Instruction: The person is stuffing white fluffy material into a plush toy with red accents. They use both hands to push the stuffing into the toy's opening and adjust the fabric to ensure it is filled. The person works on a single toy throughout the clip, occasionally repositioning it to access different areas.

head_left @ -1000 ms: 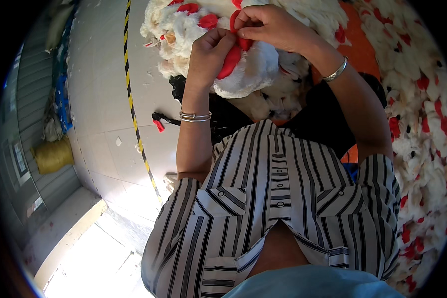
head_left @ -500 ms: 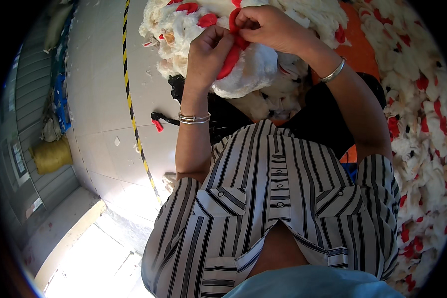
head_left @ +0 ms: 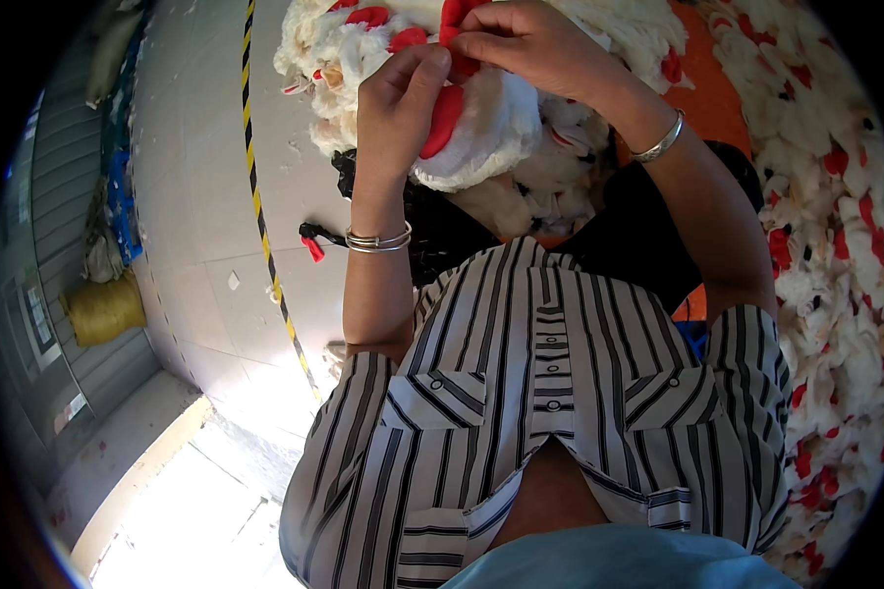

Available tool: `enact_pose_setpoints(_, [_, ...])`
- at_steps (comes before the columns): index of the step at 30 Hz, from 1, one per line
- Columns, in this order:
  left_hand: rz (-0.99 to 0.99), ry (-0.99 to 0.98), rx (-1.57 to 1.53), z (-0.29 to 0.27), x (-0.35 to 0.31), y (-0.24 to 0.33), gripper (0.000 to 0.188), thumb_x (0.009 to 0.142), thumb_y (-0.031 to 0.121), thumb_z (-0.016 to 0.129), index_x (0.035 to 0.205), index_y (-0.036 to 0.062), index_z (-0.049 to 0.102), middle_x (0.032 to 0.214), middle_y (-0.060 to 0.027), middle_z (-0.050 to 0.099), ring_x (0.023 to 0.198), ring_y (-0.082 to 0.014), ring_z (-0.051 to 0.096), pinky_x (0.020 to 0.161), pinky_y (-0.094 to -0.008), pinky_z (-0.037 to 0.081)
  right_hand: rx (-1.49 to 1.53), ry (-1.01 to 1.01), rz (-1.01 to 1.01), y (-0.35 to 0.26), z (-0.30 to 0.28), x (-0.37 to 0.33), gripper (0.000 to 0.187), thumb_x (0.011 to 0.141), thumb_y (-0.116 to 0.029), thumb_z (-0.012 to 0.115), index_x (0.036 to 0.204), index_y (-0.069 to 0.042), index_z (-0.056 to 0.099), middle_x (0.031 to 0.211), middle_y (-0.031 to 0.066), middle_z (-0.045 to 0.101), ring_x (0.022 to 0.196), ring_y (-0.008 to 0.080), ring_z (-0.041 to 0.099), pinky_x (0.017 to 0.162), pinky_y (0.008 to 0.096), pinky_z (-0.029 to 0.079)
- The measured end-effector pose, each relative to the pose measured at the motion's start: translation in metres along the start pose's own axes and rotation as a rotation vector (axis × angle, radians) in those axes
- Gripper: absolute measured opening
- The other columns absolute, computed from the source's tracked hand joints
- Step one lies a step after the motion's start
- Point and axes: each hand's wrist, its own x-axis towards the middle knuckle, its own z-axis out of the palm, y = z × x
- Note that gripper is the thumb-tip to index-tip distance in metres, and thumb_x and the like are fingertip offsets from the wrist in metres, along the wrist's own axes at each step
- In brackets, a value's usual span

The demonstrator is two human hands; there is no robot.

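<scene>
Both hands meet at the upper middle, on a white plush skin (head_left: 496, 137) with red fabric parts. My left hand (head_left: 393, 113) is closed, thumb and forefinger pinching the red fabric piece (head_left: 444, 123), whose lower end hangs below the fingers over the white fur. My right hand (head_left: 535, 44) comes from the right, also in a pinch on the upper part of that red piece. The fingertips nearly touch, and the exact spot they grip is partly hidden behind them. More white plush skins (head_left: 349, 64) with red patches lie heaped around and beneath.
A large heap of white and red plush pieces (head_left: 820, 245) fills the right side, beside an orange surface (head_left: 712, 88). Black plastic (head_left: 447, 231) lies below the plush. On the left are floor tiles with a black-and-yellow tape line (head_left: 255, 187) and a yellow roll (head_left: 105, 309).
Both hands have shifted slightly left and up, with the red fabric still pinched. The plush skin beneath has moved a little left too.
</scene>
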Motion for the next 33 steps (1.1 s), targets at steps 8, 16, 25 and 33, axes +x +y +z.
enact_pose_setpoints(8, [-0.050, -0.048, 0.125, -0.004, -0.004, 0.006, 0.018, 0.091, 0.012, 0.067, 0.099, -0.0033, 0.072, 0.080, -0.0012, 0.070, 0.073, -0.0037, 0.060, 0.067, -0.0204, 0.050, -0.149, 0.429, -0.411, -0.014, 0.010, -0.001, 0.019, 0.088, -0.006, 0.057, 0.103, 0.004, 0.065, 0.090, 0.0131, 0.068, 0.077, 0.0212, 0.065, 0.070, 0.0325, 0.051])
enact_pose_setpoints(16, [0.044, 0.036, 0.185, -0.020, 0.005, 0.022, 0.016, 0.088, 0.010, 0.067, 0.097, -0.0023, 0.073, 0.072, 0.0010, 0.066, 0.067, -0.0032, 0.056, 0.063, -0.0189, 0.047, -0.400, 0.034, -0.281, -0.020, -0.017, -0.008, 0.008, 0.082, 0.000, 0.056, 0.088, 0.003, 0.060, 0.081, 0.0203, 0.066, 0.074, 0.0324, 0.063, 0.067, 0.0371, 0.050])
enact_pose_setpoints(25, [0.050, 0.463, -0.085, -0.027, 0.015, 0.026, 0.014, 0.094, 0.011, 0.064, 0.093, -0.0011, 0.070, 0.081, -0.0009, 0.067, 0.073, -0.0056, 0.060, 0.067, -0.0199, 0.050, -0.108, 0.161, -0.276, -0.017, -0.016, -0.004, 0.005, 0.086, -0.002, 0.057, 0.088, 0.002, 0.057, 0.078, 0.0157, 0.065, 0.068, 0.0252, 0.064, 0.063, 0.0338, 0.050])
enact_pose_setpoints(33, [0.309, 0.363, -0.052, 0.005, 0.022, 0.018, 0.013, 0.096, 0.012, 0.064, 0.102, 0.0003, 0.067, 0.086, -0.0008, 0.065, 0.077, -0.0053, 0.058, 0.073, -0.0199, 0.049, -0.067, 0.058, -0.340, -0.013, 0.012, -0.004, 0.017, 0.091, -0.011, 0.064, 0.093, 0.005, 0.061, 0.077, 0.0119, 0.066, 0.067, 0.0140, 0.064, 0.060, 0.0273, 0.048])
